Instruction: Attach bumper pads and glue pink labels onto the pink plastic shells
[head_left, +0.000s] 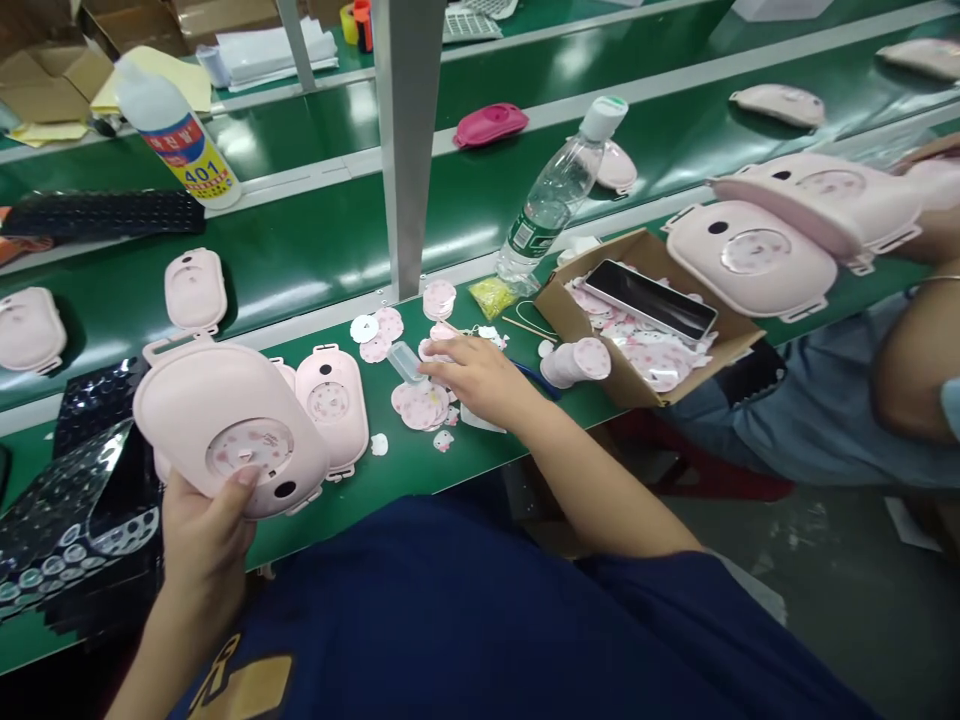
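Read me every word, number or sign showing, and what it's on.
"401": white bottle; its other print is too blurred to read.
Water bottle: print on its green label is too blurred.
Held pink case: dark marking on its round inset, too small.

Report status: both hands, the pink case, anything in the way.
Left hand gripping pink case, round panel facing camera. Right hand over round stickers, grip unclear. Small clear box close by, possibly in the way.
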